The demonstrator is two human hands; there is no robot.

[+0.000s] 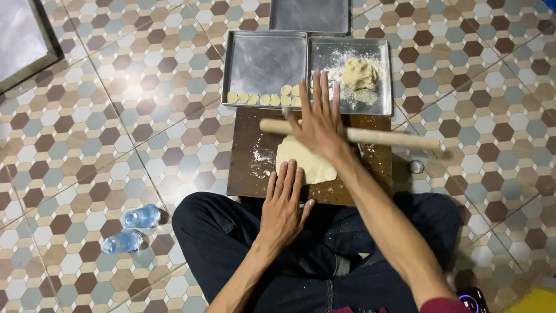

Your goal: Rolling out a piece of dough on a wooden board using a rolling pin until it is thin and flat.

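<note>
Two hands are working over a dark wooden board (249, 174) in the head view, the only view there is. The right hand (317, 124) is lying flat, fingers spread, on a long wooden rolling pin (399, 138), pressing rather than clasping it; its grip is apart. The left hand (282, 203) is resting open and flat on the near edge of the pale dough sheet (310, 165), fingers together, clamped on nothing. The dough sheet is lying on the board, under and just nearer than the pin.

One risk, as I judge it, is the pin skewing: only one palm is driving it, well off its middle, so the far end may be swinging and thinning the sheet unevenly. Little flour is showing on the board, so the dough may be sticking and tearing. Beyond the board, a tray (260, 43) with small dough rounds (263, 98) and a floured tray (385, 75) holding a dough lump (359, 74) are sitting close, touching the board's far edge; an overshooting pin may be knocking them.
</note>
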